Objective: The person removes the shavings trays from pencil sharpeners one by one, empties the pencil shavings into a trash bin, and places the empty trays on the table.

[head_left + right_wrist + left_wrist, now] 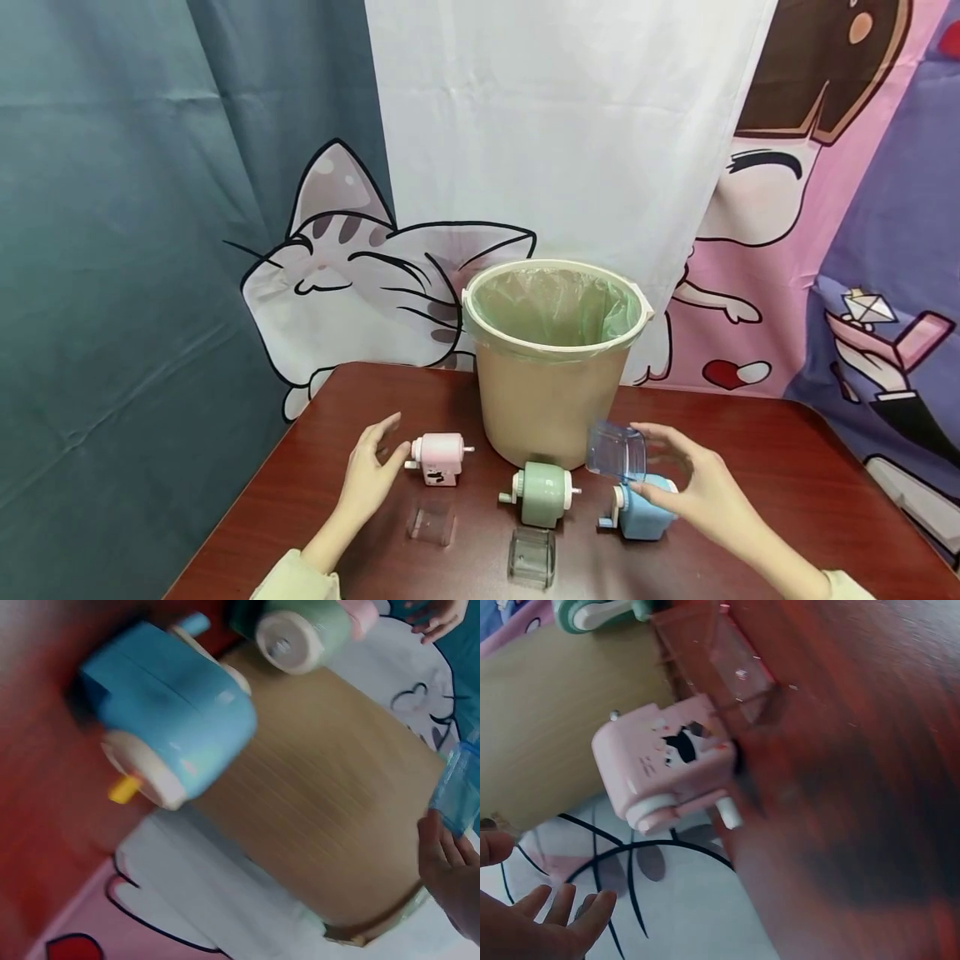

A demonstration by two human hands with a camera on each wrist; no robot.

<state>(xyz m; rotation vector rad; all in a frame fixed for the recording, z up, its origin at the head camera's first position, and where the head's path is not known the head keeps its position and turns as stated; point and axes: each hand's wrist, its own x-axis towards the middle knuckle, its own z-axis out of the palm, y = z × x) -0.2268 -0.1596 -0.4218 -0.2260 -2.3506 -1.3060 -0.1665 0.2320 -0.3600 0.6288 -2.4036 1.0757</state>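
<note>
My right hand [697, 483] pinches a clear blue shavings drawer [617, 450] between thumb and fingers, raised above the blue crank pencil sharpener [648, 510]. In the right wrist view that drawer [459, 787] shows at the right edge, and a short yellow tip [124, 788] pokes from the blue sharpener. My left hand [369, 468] is empty, its fingers loosely spread just left of the pink pencil sharpener [439, 455]. A clear pinkish drawer [432, 525] lies in front of it. Between the others stands a green pencil sharpener [543, 495], a clear greyish drawer [532, 558] before it.
A beige bin [555, 400] with a thin green bag [555, 304] inside stands on the dark red table [405, 400], behind the sharpeners. A cartoon-printed curtain [585, 125] hangs along the table's back edge.
</note>
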